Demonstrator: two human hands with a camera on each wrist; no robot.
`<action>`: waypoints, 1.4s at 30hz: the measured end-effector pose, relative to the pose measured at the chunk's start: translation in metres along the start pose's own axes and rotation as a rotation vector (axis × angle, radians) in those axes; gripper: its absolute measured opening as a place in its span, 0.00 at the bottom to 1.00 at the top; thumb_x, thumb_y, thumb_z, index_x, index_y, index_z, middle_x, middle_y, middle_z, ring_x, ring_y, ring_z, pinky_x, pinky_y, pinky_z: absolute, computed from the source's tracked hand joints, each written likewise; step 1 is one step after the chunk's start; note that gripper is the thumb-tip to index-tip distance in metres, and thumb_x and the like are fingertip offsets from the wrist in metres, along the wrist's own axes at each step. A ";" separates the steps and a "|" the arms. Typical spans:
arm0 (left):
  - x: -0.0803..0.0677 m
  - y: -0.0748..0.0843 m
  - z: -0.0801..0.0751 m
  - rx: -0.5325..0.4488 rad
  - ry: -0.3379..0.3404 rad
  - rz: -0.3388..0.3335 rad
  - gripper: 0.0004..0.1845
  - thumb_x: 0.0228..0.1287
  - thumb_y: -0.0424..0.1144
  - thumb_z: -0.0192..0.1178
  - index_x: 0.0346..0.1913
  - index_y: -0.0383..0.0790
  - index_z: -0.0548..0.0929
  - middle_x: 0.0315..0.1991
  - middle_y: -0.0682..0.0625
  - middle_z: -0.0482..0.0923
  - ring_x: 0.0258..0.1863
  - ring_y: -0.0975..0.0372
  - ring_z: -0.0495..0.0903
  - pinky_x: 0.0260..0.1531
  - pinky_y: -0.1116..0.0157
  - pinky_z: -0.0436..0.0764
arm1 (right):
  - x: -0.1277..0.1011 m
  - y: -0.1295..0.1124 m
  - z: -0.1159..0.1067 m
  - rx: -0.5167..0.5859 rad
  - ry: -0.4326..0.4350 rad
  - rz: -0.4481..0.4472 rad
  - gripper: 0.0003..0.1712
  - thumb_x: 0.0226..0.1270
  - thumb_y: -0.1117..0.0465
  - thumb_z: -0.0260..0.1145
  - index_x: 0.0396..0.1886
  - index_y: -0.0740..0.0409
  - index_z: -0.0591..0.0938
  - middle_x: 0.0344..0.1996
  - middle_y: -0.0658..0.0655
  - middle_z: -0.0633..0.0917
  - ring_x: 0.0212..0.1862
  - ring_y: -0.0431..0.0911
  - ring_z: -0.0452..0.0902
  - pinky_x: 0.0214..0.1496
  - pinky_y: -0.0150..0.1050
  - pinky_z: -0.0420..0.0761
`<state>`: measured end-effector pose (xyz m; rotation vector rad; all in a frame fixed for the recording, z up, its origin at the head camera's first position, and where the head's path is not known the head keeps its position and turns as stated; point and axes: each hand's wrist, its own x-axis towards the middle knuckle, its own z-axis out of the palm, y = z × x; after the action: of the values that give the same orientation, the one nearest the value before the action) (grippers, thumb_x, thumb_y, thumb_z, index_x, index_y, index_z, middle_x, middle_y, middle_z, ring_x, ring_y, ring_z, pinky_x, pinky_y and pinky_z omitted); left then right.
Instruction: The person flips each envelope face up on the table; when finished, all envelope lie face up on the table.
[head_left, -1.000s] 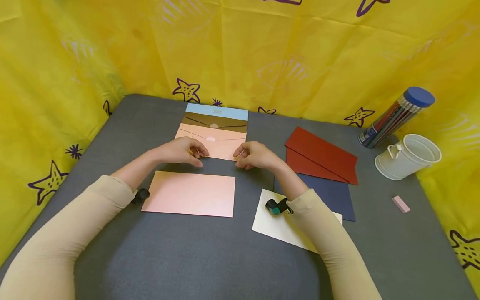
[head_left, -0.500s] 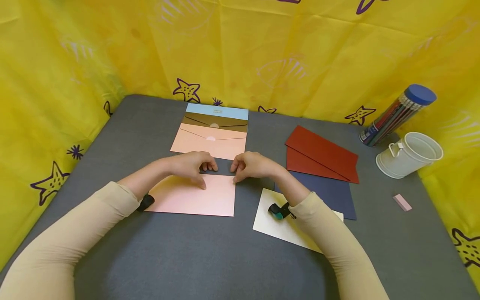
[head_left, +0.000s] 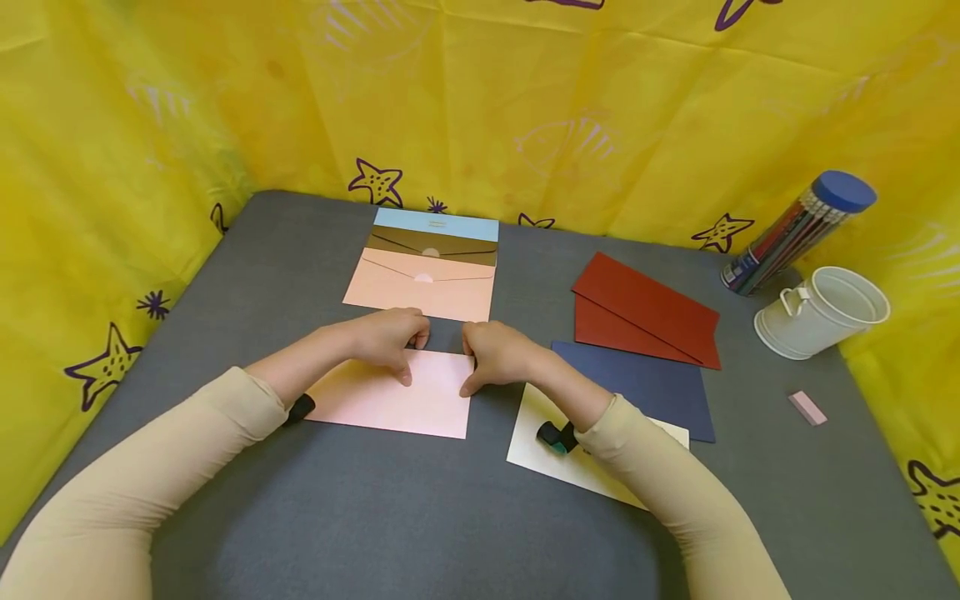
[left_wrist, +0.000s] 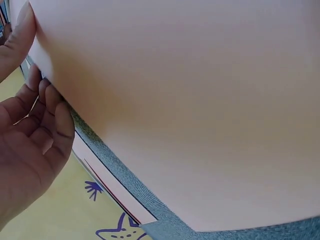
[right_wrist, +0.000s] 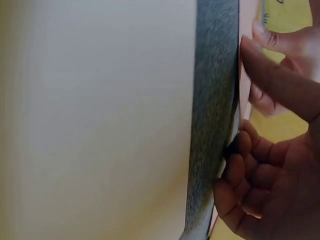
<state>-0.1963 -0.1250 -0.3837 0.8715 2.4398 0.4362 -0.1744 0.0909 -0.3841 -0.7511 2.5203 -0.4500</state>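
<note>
A pink sheet (head_left: 382, 404) lies flat on the grey table (head_left: 375, 517) in front of me. My left hand (head_left: 386, 333) pinches its far edge near the middle. In the left wrist view the thumb lies on top of the pink sheet (left_wrist: 190, 100) and the fingers (left_wrist: 50, 120) curl under the edge. My right hand (head_left: 498, 354) grips the far right corner. The right wrist view shows its thumb (right_wrist: 275, 75) on the pink edge (right_wrist: 245, 85) and its curled fingers (right_wrist: 250, 170) below. The two hands are almost touching.
A stack of blue, brown and pink envelopes (head_left: 423, 267) lies behind the hands. A cream sheet (head_left: 540, 454) sits under my right forearm, with a navy sheet (head_left: 652, 387) and red envelopes (head_left: 645, 308) to the right. Far right stand a white pot (head_left: 821, 312), a pencil tube (head_left: 798, 229) and a pink eraser (head_left: 807, 407).
Both hands came back from the envelope stack toward me and took hold of the pink sheet's far edge.
</note>
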 end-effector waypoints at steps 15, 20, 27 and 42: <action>-0.005 -0.006 -0.015 -0.165 0.079 0.058 0.23 0.48 0.33 0.76 0.40 0.41 0.70 0.29 0.51 0.69 0.30 0.60 0.68 0.35 0.65 0.66 | -0.008 0.009 -0.017 0.526 0.021 0.064 0.18 0.63 0.68 0.68 0.47 0.62 0.70 0.27 0.59 0.84 0.27 0.44 0.86 0.36 0.34 0.86; -0.005 -0.011 -0.026 -0.184 0.134 0.043 0.20 0.51 0.34 0.75 0.42 0.40 0.74 0.31 0.49 0.76 0.33 0.60 0.71 0.40 0.64 0.68 | -0.013 0.022 -0.025 0.647 0.051 0.085 0.18 0.66 0.70 0.64 0.50 0.64 0.67 0.25 0.58 0.79 0.25 0.44 0.85 0.36 0.39 0.88; -0.006 -0.024 -0.038 -0.170 0.191 0.007 0.15 0.52 0.38 0.75 0.36 0.39 0.78 0.26 0.52 0.66 0.31 0.61 0.65 0.33 0.66 0.63 | -0.022 0.037 -0.038 0.712 0.100 0.080 0.16 0.66 0.73 0.63 0.47 0.65 0.66 0.24 0.57 0.79 0.25 0.44 0.82 0.35 0.39 0.88; -0.011 -0.043 -0.057 -0.489 0.297 -0.191 0.19 0.54 0.44 0.74 0.41 0.36 0.79 0.27 0.52 0.79 0.32 0.60 0.76 0.36 0.63 0.76 | -0.041 0.075 -0.062 0.805 0.162 0.084 0.17 0.68 0.73 0.60 0.49 0.65 0.63 0.24 0.57 0.78 0.27 0.46 0.84 0.37 0.39 0.88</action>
<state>-0.2422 -0.1716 -0.3523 0.3824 2.4724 1.0950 -0.2081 0.1853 -0.3501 -0.2938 2.1886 -1.4149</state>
